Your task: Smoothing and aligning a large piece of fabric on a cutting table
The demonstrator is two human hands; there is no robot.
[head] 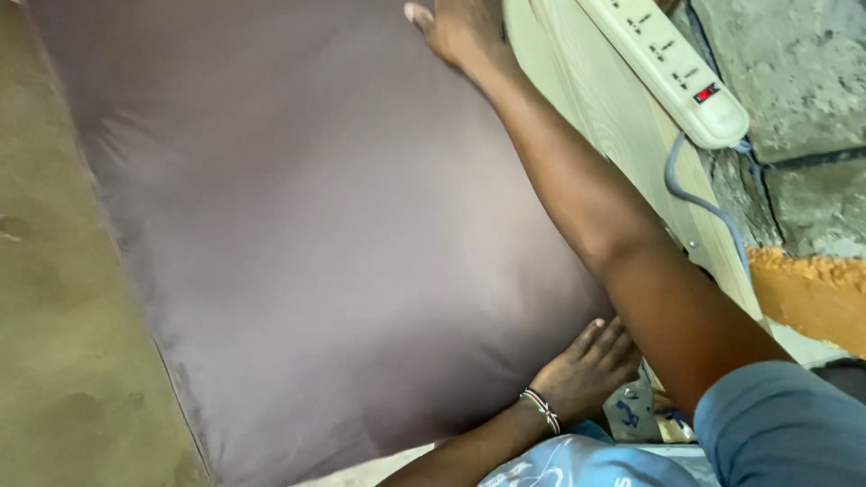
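**Both hands on the mauve sheet**

Your right hand (456,32) is stretched far out at the top of the view, fingers together and pressed flat on the smooth mauve-brown fabric sheet (316,243), right at its far edge beside the pale wood-grain board (622,117). Your left hand (586,365), a striped beaded bracelet (541,410) at its wrist, lies low in the view, fingers side by side and flat on the near part of the same sheet, tucked under your right forearm. Neither hand grips anything; both rest palm-down. The sheet spreads taut across the middle of the view, a few soft creases near its left edge, touching the olive-brown surface (63,298) alongside. On the board lies a white power strip (672,68), its grey cable (704,203) trailing down past the rough concrete wall (798,81).
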